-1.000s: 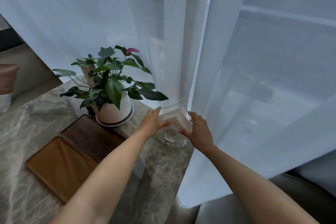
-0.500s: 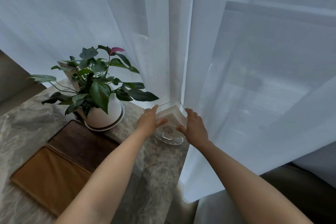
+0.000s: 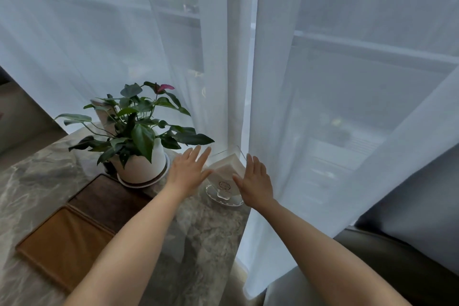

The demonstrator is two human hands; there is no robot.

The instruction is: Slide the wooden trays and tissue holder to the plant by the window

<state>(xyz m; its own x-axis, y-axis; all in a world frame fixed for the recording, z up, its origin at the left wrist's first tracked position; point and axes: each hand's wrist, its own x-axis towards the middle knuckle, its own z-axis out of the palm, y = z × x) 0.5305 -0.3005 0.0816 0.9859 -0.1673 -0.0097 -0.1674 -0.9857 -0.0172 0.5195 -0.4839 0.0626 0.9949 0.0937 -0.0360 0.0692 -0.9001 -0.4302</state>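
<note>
A clear tissue holder [image 3: 227, 176] with a white stack of tissues stands on a round glass base at the table's far right corner, beside the curtain. My left hand [image 3: 188, 171] hovers just left of it, fingers spread, and my right hand [image 3: 255, 181] hovers just right of it, also spread. Neither hand grips the holder. A potted plant [image 3: 139, 131] in a white pot stands to the left. A dark wooden tray [image 3: 109, 199] lies in front of the pot, and a lighter wooden tray [image 3: 62, 246] lies nearer me against it.
The marble table [image 3: 203, 236] ends at its right edge close to the holder. A sheer white curtain [image 3: 248, 82] hangs right behind the holder and plant. A dark cushioned seat [image 3: 387, 256] sits at the lower right.
Both hands have let go of the tissue holder and opened, pulling slightly away from its sides. The holder stays standing by the curtain.
</note>
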